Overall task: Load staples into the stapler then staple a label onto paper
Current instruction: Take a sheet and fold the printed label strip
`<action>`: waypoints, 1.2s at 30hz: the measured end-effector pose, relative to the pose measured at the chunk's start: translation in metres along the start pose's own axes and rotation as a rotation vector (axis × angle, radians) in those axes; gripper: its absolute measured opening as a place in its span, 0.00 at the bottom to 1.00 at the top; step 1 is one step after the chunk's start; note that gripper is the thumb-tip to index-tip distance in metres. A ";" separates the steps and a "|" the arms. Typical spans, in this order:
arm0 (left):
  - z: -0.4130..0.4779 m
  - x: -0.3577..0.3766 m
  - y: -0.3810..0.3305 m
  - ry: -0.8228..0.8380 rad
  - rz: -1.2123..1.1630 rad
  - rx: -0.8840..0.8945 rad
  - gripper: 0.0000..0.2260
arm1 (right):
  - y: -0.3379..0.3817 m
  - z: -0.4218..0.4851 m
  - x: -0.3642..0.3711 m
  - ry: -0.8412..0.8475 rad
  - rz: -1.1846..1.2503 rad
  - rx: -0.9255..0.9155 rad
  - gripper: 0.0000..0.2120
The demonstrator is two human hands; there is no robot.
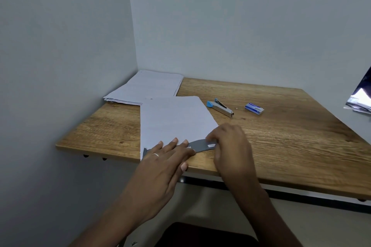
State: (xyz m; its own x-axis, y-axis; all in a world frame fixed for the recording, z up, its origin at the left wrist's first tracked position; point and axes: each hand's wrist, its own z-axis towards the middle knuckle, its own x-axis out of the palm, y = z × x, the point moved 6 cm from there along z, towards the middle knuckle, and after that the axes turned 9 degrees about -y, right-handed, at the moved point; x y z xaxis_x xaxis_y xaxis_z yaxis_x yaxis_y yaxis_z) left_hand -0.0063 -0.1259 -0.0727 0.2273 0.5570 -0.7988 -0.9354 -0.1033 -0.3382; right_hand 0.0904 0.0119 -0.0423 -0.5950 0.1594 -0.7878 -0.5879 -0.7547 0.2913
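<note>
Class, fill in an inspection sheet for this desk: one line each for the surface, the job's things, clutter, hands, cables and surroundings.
Surface: wooden desk, set in a wall corner.
Job's things: white sheet at the near edge; grey label lying across its near corner; stapler with a blue end, lying untouched beyond the sheet; staple box to its right.
Clutter: paper stack in the far left corner.
Hands: left hand pressed flat on the label and sheet; right hand pinching the label's right end.
Cables: nothing seen.
Surroundings: plain walls; a shiny object at the right edge, which I cannot identify.
</note>
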 end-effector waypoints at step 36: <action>-0.014 -0.025 0.032 -0.252 -0.085 0.062 0.12 | 0.056 -0.055 -0.005 -0.242 0.250 -0.113 0.12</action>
State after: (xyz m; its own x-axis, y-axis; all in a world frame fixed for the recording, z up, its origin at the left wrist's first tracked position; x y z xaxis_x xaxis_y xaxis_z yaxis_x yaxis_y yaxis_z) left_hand -0.0385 -0.1551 -0.0706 0.2383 0.7496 -0.6175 -0.9324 -0.0013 -0.3614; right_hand 0.0903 -0.0664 -0.0520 -0.8329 0.0964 -0.5449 -0.3514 -0.8528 0.3863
